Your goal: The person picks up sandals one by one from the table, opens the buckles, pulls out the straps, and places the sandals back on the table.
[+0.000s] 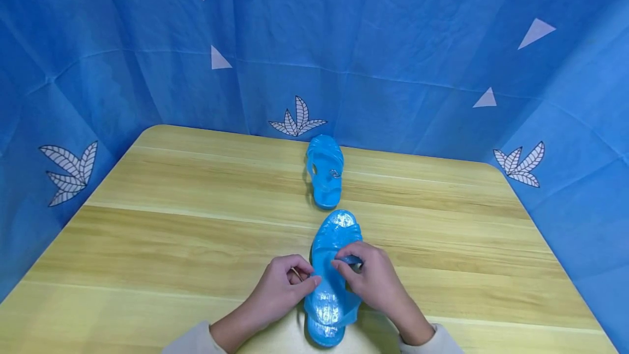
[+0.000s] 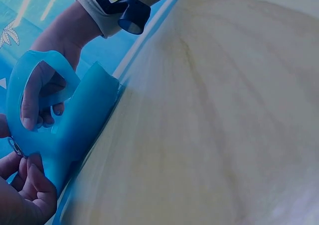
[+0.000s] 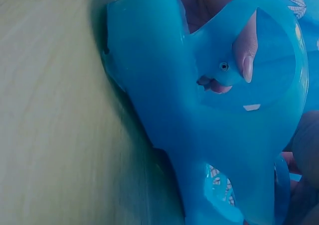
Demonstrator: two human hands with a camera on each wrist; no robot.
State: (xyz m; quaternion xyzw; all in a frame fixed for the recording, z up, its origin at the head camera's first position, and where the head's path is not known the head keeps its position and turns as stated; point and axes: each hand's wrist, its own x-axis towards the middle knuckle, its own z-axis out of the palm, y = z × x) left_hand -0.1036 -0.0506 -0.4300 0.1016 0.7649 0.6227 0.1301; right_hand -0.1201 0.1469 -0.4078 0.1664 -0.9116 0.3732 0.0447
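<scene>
A bright blue plastic sandal (image 1: 325,306) stands upright on the table between my hands, its toe pointing away. At its left side my left hand (image 1: 280,284) pinches a small metal buckle (image 2: 15,146) between thumb and fingers. My right hand (image 1: 372,276) holds the loose ankle strap (image 1: 351,259) between thumb and index finger above the sandal's right side. In the right wrist view, a small metal stud (image 3: 224,66) shows on the side strap by the left thumb. The right hand is mostly cut off at that view's edge.
A second blue sandal (image 1: 325,171) stands farther back, a buckle (image 1: 335,173) visible on it. Both are on a light wood-grain table (image 1: 196,234). Blue cloth (image 1: 413,26) with white triangles and leaf prints hangs around the table's back and sides.
</scene>
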